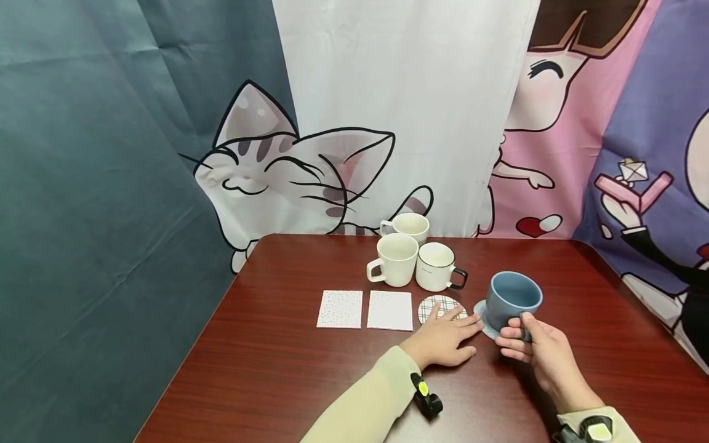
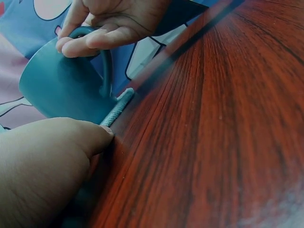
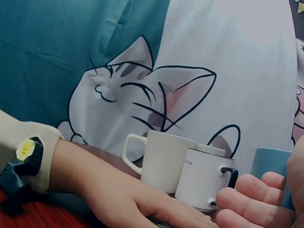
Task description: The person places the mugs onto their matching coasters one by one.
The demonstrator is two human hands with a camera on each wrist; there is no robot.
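Note:
A blue mug [image 1: 511, 301] stands over a round grey-blue coaster [image 1: 480, 309] on the right of the table. My right hand [image 1: 545, 354] pinches its handle, thumb on top and fingers below, as the left wrist view also shows. My left hand [image 1: 443, 338] lies palm down with fingers spread. Its fingertips reach over a round plaid coaster [image 1: 434, 303] and up to the edge of the grey-blue one. In the left wrist view the thumb side of that hand is close beside the coaster's edge [image 2: 118, 107], under the mug's base.
Left of the plaid coaster lie a plain white square coaster [image 1: 390, 310] and a speckled one [image 1: 340, 309]. Behind stand a large cream mug [image 1: 397, 261], a white mug with a black handle [image 1: 434, 271] and another cream mug [image 1: 414, 226]. A printed curtain [image 1: 399, 92] hangs behind the table.

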